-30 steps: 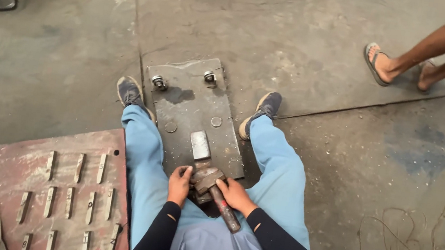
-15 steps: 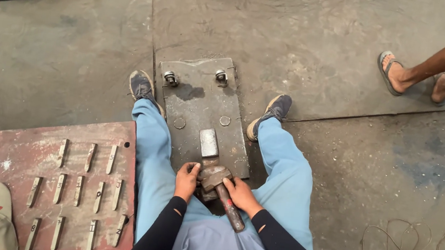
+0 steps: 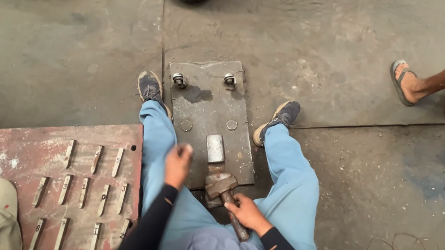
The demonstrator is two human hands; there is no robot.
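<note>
I log, left to right: one red plate point(image 3: 24, 154) bearing twelve metal punches point(image 3: 93, 158), my left hand point(image 3: 177, 164) loosely curled around nothing, one steel block point(image 3: 215, 148) on one grey plate point(image 3: 207, 111), my right hand point(image 3: 245, 212) gripping one hammer point(image 3: 222, 185).

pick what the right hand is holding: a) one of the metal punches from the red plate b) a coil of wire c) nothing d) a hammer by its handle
d: the right hand is wrapped around the handle of a hammer, whose head rests at the near end of the grey steel plate, while the left hand is raised beside it.
</note>
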